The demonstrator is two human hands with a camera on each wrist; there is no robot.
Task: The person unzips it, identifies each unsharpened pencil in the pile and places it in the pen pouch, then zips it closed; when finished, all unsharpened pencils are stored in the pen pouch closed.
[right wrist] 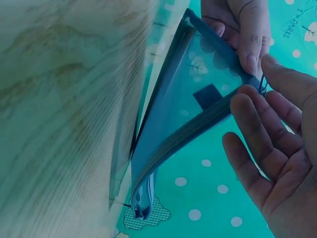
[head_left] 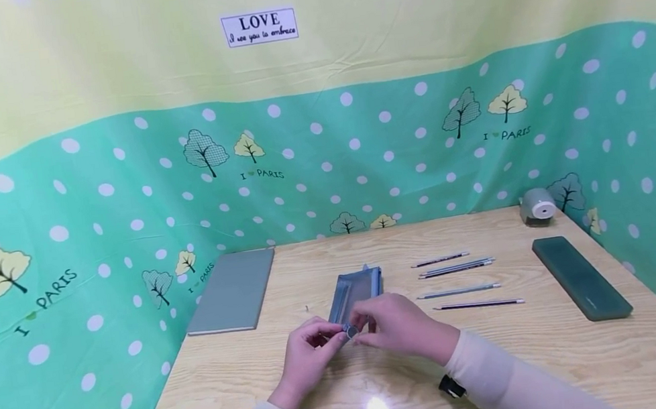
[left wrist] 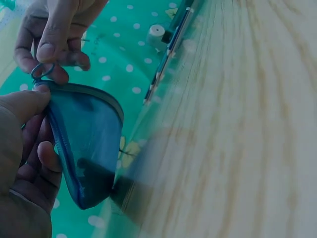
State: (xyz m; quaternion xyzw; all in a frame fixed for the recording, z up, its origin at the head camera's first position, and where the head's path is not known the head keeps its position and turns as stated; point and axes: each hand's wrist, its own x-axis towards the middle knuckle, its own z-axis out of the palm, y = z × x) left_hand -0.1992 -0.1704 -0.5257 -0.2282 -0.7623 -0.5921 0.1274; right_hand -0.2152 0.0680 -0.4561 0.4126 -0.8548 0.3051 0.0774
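Note:
A blue see-through zippered pencil case [head_left: 357,287] stands tilted up off the table in front of me. My left hand [head_left: 305,357] pinches its near corner between thumb and fingers, beside the zipper [left wrist: 67,153]. On the other side, my right hand [head_left: 405,324] has thumb and index finger on the round zipper pull [left wrist: 42,71] at that same corner. The right hand's other fingers [right wrist: 247,148] are spread loosely below the zipper. A small dark tab [right wrist: 208,96] shows against the see-through side in the right wrist view.
Several pencils [head_left: 459,291] lie in a loose group right of the pencil case. Farther right is a dark green flat case [head_left: 582,277], with a grey-and-white pencil sharpener [head_left: 537,206] behind it. A grey notebook [head_left: 231,291] lies at the back left. Patterned cloth [head_left: 299,167] hangs around the table.

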